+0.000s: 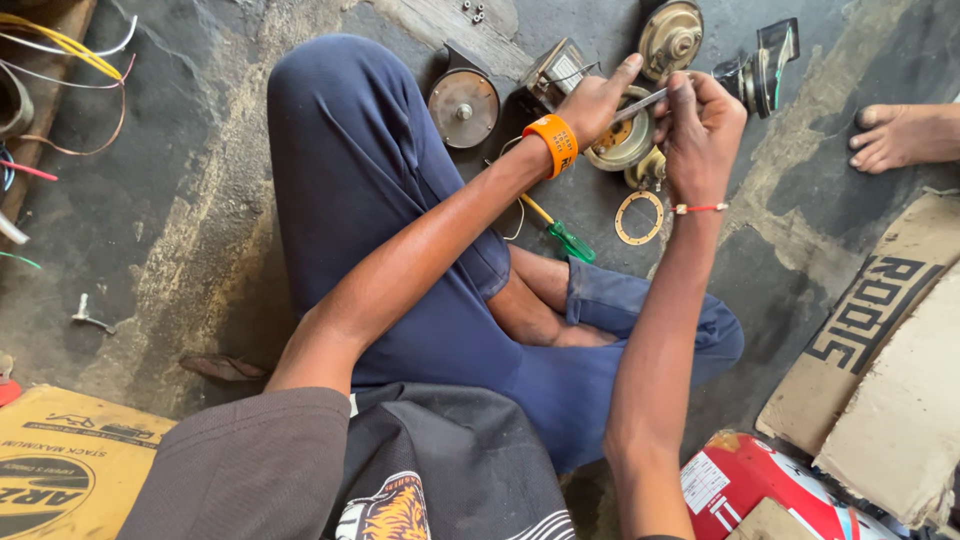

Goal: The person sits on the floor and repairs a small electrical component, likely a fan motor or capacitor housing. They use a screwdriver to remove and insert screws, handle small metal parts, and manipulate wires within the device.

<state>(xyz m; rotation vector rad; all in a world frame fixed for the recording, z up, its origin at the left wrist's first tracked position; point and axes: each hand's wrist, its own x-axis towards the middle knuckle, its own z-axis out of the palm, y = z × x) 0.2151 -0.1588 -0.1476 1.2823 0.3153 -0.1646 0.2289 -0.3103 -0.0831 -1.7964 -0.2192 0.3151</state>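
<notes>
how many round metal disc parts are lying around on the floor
4: one grey disc by the knee, one brass dome at the top, one under the left hand, and a flat ring below the right hand. Others may be hidden.

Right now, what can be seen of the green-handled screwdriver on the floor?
The green-handled screwdriver lies flat on the dark stone floor, just beyond the person's folded knee. Its handle looks like translucent green plastic, ribbed; a yellowish shaft runs up-left from it toward the left forearm, its tip hidden. Neither hand touches it. A flat tan ring gasket lies to its right, apart from it.
</notes>
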